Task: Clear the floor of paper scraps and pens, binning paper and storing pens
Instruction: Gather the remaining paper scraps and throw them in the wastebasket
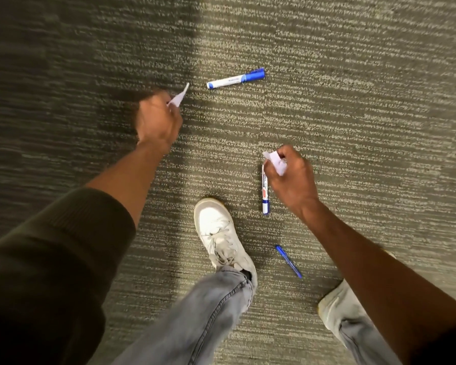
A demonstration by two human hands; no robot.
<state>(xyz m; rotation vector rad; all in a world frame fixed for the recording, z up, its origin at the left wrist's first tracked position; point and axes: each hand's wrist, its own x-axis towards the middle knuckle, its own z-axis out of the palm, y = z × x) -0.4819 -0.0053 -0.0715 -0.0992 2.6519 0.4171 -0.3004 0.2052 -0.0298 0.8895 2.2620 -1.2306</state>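
Note:
My left hand (158, 119) grips a white paper scrap (179, 97) that sticks up out of its fingers. A crumpled white paper scrap (277, 160) is held in my right hand (290, 180). A blue and white marker (236, 79) lies on the carpet beyond and to the right of my left hand. Just left of my right hand lies a second blue and white marker (265, 193), partly under the fingers. I cannot tell whether the hand touches it. A thin blue pen (288, 261) lies on the carpet nearer to me.
The floor is grey striped carpet (353, 101). My left foot in a white sneaker (220, 233) stands between the arms, close to the second marker and the pen. My other white shoe (332, 304) shows at the lower right, partly under my right arm.

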